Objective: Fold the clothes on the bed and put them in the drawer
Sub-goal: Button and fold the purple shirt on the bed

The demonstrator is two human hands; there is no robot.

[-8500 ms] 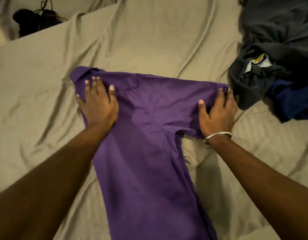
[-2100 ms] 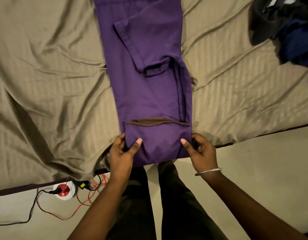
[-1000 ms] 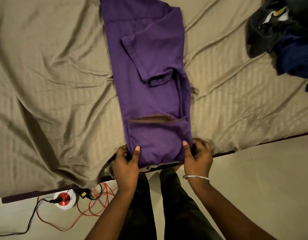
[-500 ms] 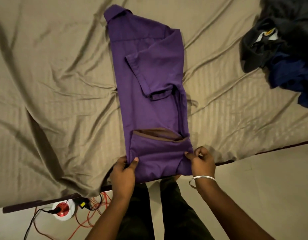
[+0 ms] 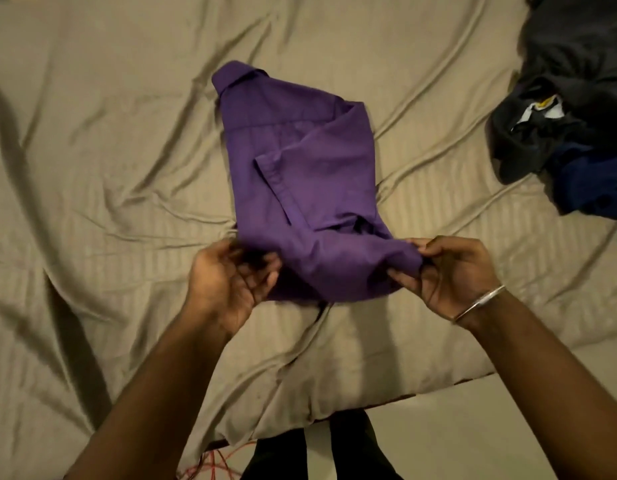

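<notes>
The purple shirt lies in the middle of the bed, a soft matte cotton folded narrow, collar at the far end, short sleeve laid across its back. Its near end is lifted and bunched. The left hand curls its fingers under the left corner; the right hand, a thin metal bangle at the wrist, pinches the right corner. The faintly striped tan sheet is heavily creased. A dark heap of clothes at far right runs off frame, its pieces hard to separate.
</notes>
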